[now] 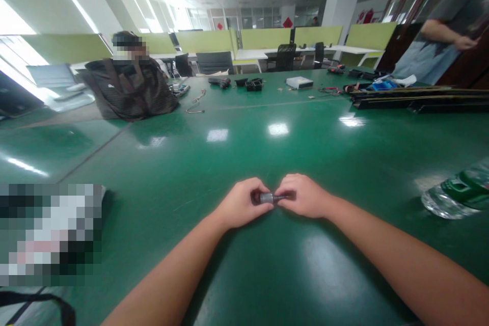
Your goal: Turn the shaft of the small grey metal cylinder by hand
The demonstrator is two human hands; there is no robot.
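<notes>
Over the middle of the green table, my left hand (244, 204) curls its thumb and fingers round a small grey metal cylinder (266, 197). A thin dark shaft (280, 197) sticks out of the cylinder's right end, and my right hand (301, 195) pinches it between thumb and fingers. Both hands are closed and almost touch each other. What kind of part the cylinder and shaft are is too small to tell, and fingers hide some of both.
On the right lies a water bottle (458, 191); a blurred-out object (57, 234) is at left. A dark bag (130, 86), a white box (299, 82) and long black strips (416, 99) lie farther back on the green table (171, 163). A person (451, 25) stands at right.
</notes>
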